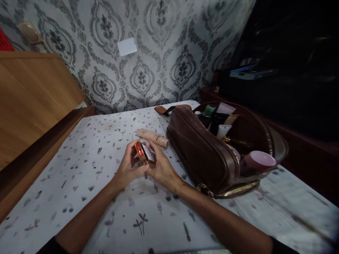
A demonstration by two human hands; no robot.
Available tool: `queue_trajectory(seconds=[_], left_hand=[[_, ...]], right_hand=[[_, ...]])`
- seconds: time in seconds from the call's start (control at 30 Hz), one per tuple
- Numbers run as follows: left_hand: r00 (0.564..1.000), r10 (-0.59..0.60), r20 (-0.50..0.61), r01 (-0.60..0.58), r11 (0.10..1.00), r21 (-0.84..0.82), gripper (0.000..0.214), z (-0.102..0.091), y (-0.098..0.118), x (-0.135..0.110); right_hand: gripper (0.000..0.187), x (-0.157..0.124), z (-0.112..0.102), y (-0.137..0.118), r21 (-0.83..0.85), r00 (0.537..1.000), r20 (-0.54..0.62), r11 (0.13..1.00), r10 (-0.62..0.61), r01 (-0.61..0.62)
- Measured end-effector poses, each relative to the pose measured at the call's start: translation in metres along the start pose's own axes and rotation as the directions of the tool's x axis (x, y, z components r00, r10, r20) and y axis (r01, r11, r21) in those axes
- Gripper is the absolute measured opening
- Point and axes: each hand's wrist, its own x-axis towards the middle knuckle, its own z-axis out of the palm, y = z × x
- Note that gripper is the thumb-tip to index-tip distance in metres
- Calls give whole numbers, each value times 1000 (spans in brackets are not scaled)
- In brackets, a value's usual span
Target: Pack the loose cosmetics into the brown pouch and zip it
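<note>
Both my hands are together above the bed cover, fingers curled round a small cosmetic case [143, 154]. It shows a glossy red part, a glittery silver part and gold edges; whether it is one piece or two held together I cannot tell. My left hand [128, 170] grips the red side. On the glittery side are the fingers of my right hand [162, 167], its thumb close to my left one. Just beyond my hands lies a beige squeeze tube [153, 137], cap toward the right. My fingers partly hide the case.
A brown leather toiletry bag [197, 148] lies unzipped to the right. Inside are several tubes, a green-lidded jar [209, 110] and a pink container [258, 160]. A wooden panel [34, 102] borders the left, and a patterned wall [148, 67] stands behind.
</note>
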Motion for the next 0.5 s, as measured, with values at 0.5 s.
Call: queue_trajectory(seconds=[0.5], left_hand=[[985, -167, 44, 169, 984, -53, 107, -18, 16, 6]], right_hand=[[79, 5, 3, -19, 647, 956, 101, 712, 276, -274]])
